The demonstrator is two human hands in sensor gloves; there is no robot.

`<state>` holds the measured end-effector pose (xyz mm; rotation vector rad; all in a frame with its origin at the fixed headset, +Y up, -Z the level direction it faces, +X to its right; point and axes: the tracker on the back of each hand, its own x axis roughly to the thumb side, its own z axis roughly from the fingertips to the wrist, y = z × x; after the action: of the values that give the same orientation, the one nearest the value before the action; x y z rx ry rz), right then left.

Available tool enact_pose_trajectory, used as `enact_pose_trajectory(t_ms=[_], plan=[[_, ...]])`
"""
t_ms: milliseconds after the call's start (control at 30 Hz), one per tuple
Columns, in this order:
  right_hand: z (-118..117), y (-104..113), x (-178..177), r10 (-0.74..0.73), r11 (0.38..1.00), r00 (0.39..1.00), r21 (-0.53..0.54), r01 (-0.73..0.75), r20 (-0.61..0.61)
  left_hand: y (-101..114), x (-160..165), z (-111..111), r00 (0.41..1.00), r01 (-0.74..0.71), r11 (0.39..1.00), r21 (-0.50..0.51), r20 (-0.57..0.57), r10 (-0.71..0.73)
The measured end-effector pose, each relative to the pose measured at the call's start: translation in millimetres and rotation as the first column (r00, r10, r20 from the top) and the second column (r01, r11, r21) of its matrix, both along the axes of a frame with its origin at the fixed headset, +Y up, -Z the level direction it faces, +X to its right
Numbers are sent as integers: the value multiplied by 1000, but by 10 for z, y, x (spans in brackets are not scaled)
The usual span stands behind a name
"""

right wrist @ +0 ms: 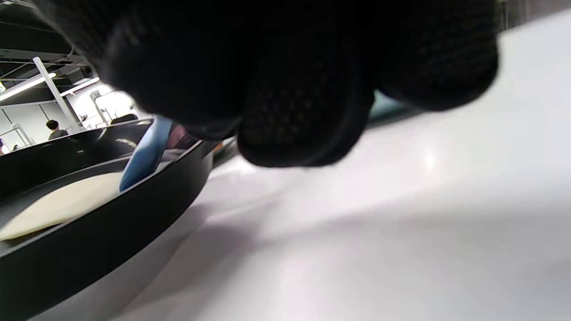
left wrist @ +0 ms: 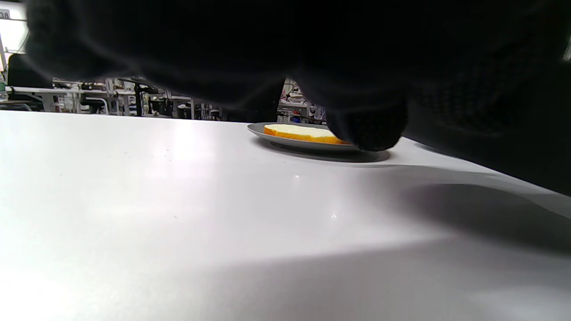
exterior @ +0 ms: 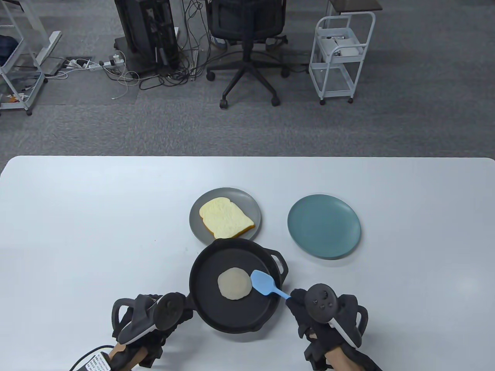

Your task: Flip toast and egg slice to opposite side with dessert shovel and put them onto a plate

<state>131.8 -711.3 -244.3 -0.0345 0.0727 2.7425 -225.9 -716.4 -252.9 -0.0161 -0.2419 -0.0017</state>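
A black pan (exterior: 232, 317) sits near the table's front edge with a pale round egg slice (exterior: 234, 283) in its middle. The blue dessert shovel (exterior: 263, 282) lies with its blade in the pan, touching the egg's right edge. My right hand (exterior: 296, 299) pinches its handle just outside the pan's right rim. My left hand (exterior: 181, 309) is curled at the pan's left side, where the pan handle is hidden under it. The toast (exterior: 226, 219) lies pale side up on a grey plate (exterior: 197, 228) behind the pan. In the right wrist view the shovel (right wrist: 145, 154) dips onto the egg slice (right wrist: 58, 207).
A teal plate (exterior: 324, 226) with nothing on it stands right of the grey plate. The pan's small helper handle (exterior: 280, 262) points towards it. Bare white table spreads to the left and right. Beyond the far edge are an office chair (exterior: 247, 46) and a white cart (exterior: 342, 54).
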Motion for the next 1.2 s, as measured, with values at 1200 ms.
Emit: enact_pose_trajectory(t_ms=[1200], plan=[[-122,-395,-164,-545,729,811,-359,583,212,-26,323,222,993,57,998,33,97,-60]])
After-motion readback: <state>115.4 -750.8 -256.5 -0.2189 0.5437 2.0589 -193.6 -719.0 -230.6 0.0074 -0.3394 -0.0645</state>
